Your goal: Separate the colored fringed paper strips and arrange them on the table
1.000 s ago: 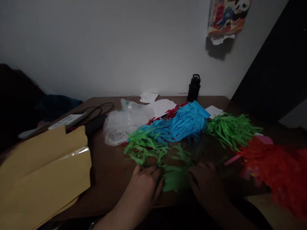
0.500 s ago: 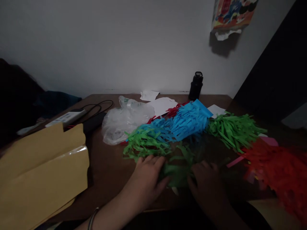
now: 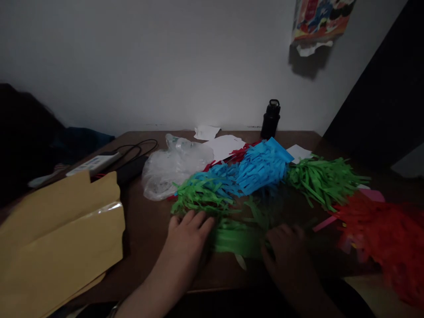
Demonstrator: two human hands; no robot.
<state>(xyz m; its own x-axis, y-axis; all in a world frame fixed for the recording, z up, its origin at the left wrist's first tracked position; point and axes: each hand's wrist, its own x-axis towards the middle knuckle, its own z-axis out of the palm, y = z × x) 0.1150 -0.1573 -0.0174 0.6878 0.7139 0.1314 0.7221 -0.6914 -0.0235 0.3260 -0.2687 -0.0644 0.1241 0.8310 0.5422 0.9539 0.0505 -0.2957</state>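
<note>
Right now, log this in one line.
left hand: beside flat green paper strip; right hand: at its right end; blue fringed paper: beyond

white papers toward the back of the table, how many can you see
3: a torn piece near the wall, a larger sheet beside the plastic bag, and one right of the blue fringe. More may be hidden underneath.

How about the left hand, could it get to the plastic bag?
Probably yes: the plastic bag lies ahead and left of the left hand, and a gap of table shows between them, just left of the green paper strips.
</note>
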